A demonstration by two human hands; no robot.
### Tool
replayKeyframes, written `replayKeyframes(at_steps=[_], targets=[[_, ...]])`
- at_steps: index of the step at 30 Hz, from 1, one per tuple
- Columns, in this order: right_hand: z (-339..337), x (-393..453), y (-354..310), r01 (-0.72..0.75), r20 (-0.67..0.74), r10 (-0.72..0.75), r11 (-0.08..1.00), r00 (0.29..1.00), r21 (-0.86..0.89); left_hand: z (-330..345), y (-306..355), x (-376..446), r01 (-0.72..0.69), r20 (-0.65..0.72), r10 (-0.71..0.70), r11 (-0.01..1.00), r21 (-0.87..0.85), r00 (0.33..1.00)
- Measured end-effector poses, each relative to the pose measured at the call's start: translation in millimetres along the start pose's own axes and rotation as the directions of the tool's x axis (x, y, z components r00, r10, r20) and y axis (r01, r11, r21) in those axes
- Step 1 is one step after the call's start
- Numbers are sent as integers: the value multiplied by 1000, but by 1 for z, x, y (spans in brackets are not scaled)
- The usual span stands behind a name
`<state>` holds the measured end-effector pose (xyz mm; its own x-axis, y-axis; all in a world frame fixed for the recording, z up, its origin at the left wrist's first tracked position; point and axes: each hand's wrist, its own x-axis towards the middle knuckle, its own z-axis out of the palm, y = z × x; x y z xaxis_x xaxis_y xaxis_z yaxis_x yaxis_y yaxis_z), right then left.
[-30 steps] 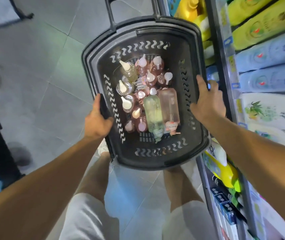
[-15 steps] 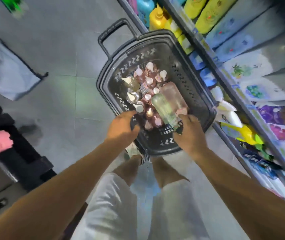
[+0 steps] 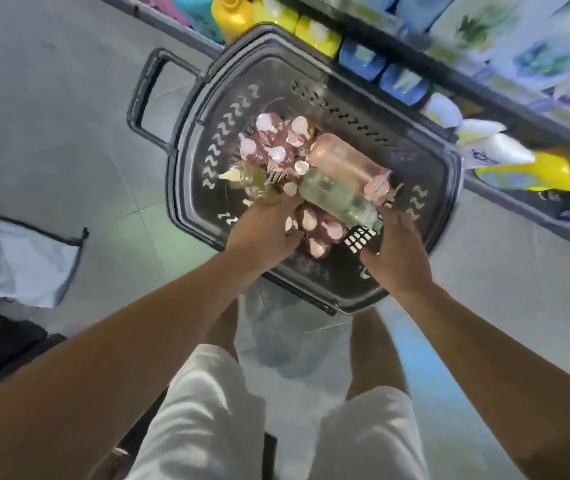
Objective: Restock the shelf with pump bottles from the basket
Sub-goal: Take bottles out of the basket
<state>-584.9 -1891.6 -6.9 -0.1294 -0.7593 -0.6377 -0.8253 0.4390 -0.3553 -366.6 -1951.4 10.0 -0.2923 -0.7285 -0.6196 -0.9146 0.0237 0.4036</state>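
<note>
The floor (image 3: 79, 140) under me was pale grey tile with thin grout lines, and the black perforated plastic basket (image 3: 429, 209) sat on it right in front of my bare legs, its loop handle (image 3: 145, 98) pointing away to the left. Along the right ran the metal store shelf (image 3: 505, 199), packed with yellow plastic bottles (image 3: 311, 32), blue pouches (image 3: 401, 83) and white refill packs with green leaf prints (image 3: 474, 26); the basket's far rim lay just beside the shelf's lower edge.

Inside the basket stood a cluster of small pink pump bottles with white caps (image 3: 276, 143), an amber pump bottle with a cream nozzle (image 3: 245, 176), and two larger bottles lying on their sides, a clear pink bottle (image 3: 342, 161) next to a pale green clear bottle (image 3: 335, 195).

My left hand (image 3: 263, 233) reached down among the small bottles with its fingers curled, though I couldn't tell if it had hold of one. My right hand (image 3: 394, 251) was at the green bottle's near end, fingers bent toward it; whether it gripped anything was hidden by blur.

A crumpled light grey cloth bag (image 3: 17, 261) lay on the floor at the left, with something dark below it.
</note>
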Motion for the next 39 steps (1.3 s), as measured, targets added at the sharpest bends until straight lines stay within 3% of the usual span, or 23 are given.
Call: replayKeyframes(at_steps=[5,12,18,24,30,36,39], targets=[[53,18,2,-217,-25,222,967,975,137,16,-33,62,-174,47,170,980,92,984],[114,50,23,-315,-128,363,903,923,294,63,-36,136,-394,222,344,887,243,912],[145,67,45,-343,-181,485,793,856,504,107,-24,185,-517,349,386,699,493,854],[153,67,50,-325,-204,547,714,812,621,128,-25,187,-502,323,401,512,697,857],[145,67,45,-279,-221,575,653,788,704,133,-31,189,-533,347,410,559,635,843],[143,55,35,-241,-249,600,617,761,749,108,-29,180,-623,373,499,609,491,782],[139,51,22,-240,-168,647,492,743,837,86,-29,169,-645,334,552,636,424,764]])
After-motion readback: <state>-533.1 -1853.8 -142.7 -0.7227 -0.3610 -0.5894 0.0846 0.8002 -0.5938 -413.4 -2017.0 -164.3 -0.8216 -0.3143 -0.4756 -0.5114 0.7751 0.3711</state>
